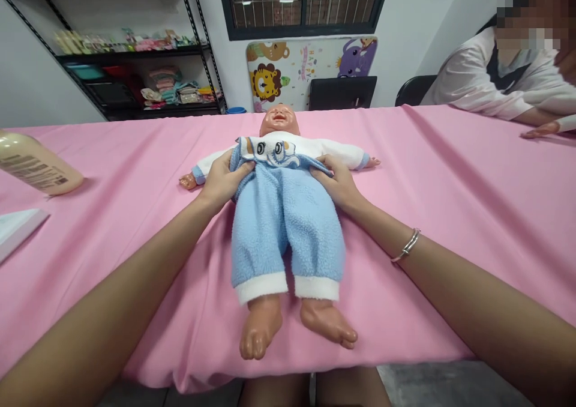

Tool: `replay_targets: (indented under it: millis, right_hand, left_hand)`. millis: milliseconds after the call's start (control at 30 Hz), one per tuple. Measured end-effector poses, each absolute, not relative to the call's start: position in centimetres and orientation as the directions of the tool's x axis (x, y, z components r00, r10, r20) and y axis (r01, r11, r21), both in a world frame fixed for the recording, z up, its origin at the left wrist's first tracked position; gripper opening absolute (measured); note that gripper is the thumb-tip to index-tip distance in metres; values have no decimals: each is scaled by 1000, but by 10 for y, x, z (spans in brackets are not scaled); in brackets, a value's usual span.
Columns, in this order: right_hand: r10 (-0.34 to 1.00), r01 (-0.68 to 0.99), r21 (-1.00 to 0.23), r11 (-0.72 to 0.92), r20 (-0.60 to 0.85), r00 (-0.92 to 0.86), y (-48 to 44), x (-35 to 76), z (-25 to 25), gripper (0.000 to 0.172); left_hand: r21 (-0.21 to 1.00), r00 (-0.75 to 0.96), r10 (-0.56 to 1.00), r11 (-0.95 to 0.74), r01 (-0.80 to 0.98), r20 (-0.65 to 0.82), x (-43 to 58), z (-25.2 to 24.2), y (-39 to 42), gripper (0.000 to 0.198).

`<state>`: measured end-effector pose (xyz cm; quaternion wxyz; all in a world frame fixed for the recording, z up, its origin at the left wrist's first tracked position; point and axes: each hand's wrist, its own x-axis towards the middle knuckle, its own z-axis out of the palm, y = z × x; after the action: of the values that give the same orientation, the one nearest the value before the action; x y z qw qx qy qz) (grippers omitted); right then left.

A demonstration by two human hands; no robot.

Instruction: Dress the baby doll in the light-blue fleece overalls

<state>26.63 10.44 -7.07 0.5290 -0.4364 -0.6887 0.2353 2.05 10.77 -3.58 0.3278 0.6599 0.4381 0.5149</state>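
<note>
Pink cloth (441,215) covers the table, and behind it stand a black metal shelf unit (135,53) and a barred window (301,2). The upper shelf holds a row of small packaged items too blurred to name. The lower one holds dark storage bins (101,92) and folded baby clothes (166,87).

A baby doll (281,125) lies on its back on the cloth, its long axis running straight away from the person. Its head points to the far side of the table, its 2 feet point toward the near edge, and its 2 arms spread sideways. It wears a white top (324,150) with a cartoon motif and blue fleece trousers (288,233) with white cuffs.

Both hands are at the doll's waist, 1 on each side. The fingers of the left hand (222,182) are bent and closed on the fabric there, and the fingers of the right hand (335,182) pinch the trouser edge. A thin silver bracelet (407,245) circles the right wrist.

A cream plastic bottle (38,164) lies on its side near the left edge of the view, beside a white booklet (18,230). Another person (477,77) sits at the far right, with 1 hand (540,129) resting on the cloth.
</note>
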Motion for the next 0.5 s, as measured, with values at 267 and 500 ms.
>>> replay_targets:
  millis: [267, 500]
  right_hand:
    - [930, 393, -851, 348, 368, -27, 110, 278, -74, 30]
    - [955, 389, -878, 278, 296, -13, 105, 277, -70, 31]
  left_hand:
    - [801, 182, 963, -268, 536, 201, 3, -38, 115, 53]
    - [926, 412, 910, -112, 360, -50, -15, -25, 108, 38]
